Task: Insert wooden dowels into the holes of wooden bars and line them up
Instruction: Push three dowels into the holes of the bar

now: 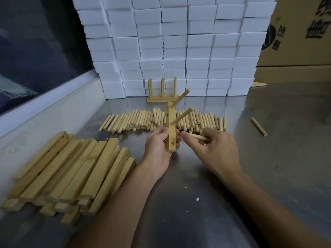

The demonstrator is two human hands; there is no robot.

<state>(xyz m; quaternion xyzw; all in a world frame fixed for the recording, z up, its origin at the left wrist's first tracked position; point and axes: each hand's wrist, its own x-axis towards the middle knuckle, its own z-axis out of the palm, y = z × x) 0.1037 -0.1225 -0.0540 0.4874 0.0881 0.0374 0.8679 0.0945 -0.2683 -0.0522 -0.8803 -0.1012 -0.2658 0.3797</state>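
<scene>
bar 2 in progress: two dowels in, third hole open.

one finished pale wooden bar with three upright dowels (162, 99) stands at the back by the white foam blocks (179, 42). left hand (157, 145) grips the square light-wood bar (171, 129) above the steel table (268, 158), long axis near vertical, empty hole (173, 143) at the low end, its two pegs (180, 108) pointing up-right. right hand (215, 149) pinches a short round wooden dowel (199, 137), roughly horizontal, tip toward the bar. stack of undrilled-looking bars (71, 172) and loose dowel pile (143, 120) remain, so early.
</scene>
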